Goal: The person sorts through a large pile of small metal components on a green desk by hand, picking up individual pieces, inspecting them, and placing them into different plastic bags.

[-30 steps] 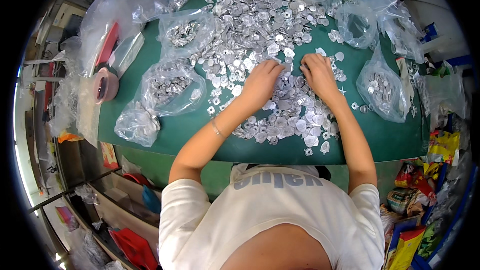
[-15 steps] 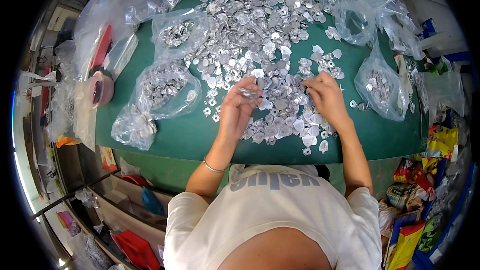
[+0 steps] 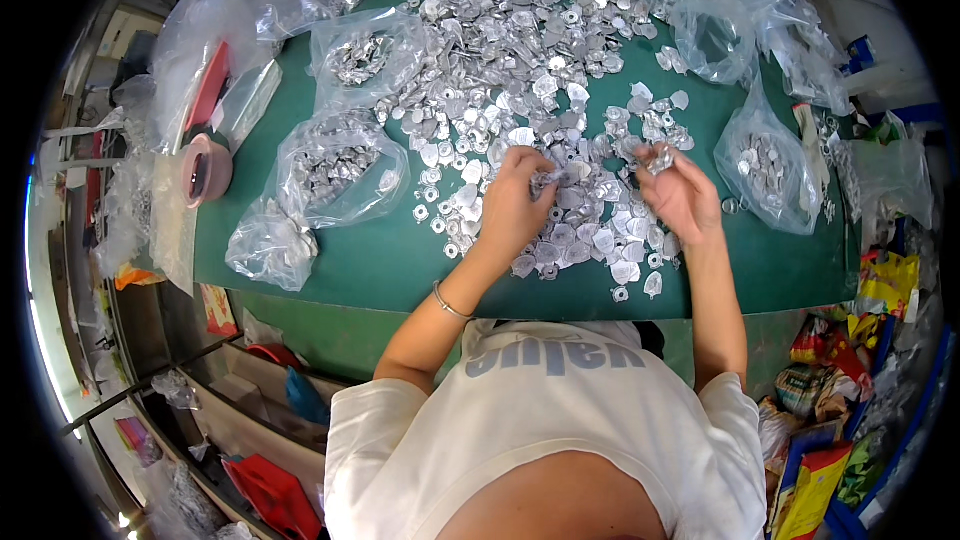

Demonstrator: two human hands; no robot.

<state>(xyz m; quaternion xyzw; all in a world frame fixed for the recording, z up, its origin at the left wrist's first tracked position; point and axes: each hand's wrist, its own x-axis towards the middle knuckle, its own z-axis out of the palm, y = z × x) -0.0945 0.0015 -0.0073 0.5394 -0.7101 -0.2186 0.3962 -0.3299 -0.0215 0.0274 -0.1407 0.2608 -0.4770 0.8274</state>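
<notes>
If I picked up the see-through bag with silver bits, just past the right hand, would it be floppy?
Probably floppy: the bag looks thin and wrinkled. It might sag and feel heavy for its size, because the silver bits inside look like metal. They lie jumbled, so they would likely slide about.

The head-worn fisheye camera looks down from above, over the white shirt [image 3: 550, 420] onto the green table [image 3: 365, 258].

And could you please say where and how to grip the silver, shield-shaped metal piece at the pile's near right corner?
Probably pinch the silver, shield-shaped metal piece by its left and right edges from the near side: it looks flat, narrower across than lengthwise, with green tabletop before it.
</notes>
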